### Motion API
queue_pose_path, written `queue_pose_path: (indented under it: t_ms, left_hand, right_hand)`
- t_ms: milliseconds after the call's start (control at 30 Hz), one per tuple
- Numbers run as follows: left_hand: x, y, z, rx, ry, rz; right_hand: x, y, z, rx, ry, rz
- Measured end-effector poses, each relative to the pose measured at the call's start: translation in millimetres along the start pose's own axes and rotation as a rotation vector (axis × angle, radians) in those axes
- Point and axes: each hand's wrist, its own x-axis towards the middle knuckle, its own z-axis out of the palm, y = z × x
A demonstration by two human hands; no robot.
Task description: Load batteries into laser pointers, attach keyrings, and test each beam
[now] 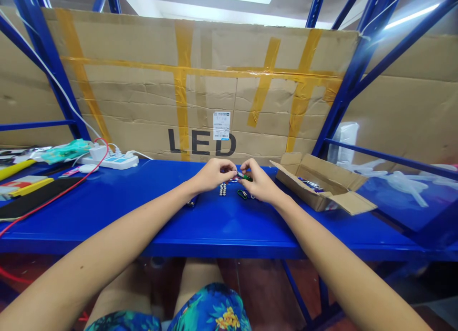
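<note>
My left hand (pixel 215 173) and my right hand (pixel 260 181) meet above the middle of the blue table (pixel 229 226), fingertips almost touching. Pinched in the right fingers is a small green piece with a shiny end (pixel 245 176); its exact kind is too small to tell. The left thumb and fingers are closed at its shiny end, and what they grip is hidden. Just below, small round silver pieces (pixel 223 189) stand in two short rows. Beside them lie small carabiner clips (pixel 242 194), green and blue, partly behind the right hand. A small dark item (pixel 191 203) shows by the left forearm.
An open cardboard box (pixel 318 183) with small metallic items stands at the right. On the left are a white power strip (pixel 118 160), a red cable (pixel 86 176), a black flat pad (pixel 39 197) and a teal packet (pixel 67 150). A taped cardboard sheet (pixel 143 97) walls the back.
</note>
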Motion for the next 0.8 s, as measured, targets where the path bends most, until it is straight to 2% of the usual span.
queue_pose_path:
  t_ms: [233, 467, 533, 667, 800]
  left_hand:
    - [-0.3, -2.7, -2.3, 0.037, 0.001, 0.033]
    - [-1.5, -3.2, 2.8, 0.149, 0.001, 0.086]
    - [-1.8, 0.0, 2.5, 0.215, -0.01, 0.136]
    - [-2.7, 7.6, -0.3, 0.32, -0.07, 0.273]
    - [-3.7, 13.9, -1.3, 0.324, -0.037, 0.297]
  right_hand:
    - [2.1, 3.7, -4.2, 0.03, 0.037, 0.013]
    - [0.1, -6.5, -7.7, -0.014, -0.076, 0.042]
    - [0.6, -4.7, -8.4, 0.057, -0.115, 0.085]
    - [2.1, 0.5, -10.2, 0.356, -0.241, 0.217]
    - [3.2, 0.6, -11.0, 0.497, -0.238, 0.236]
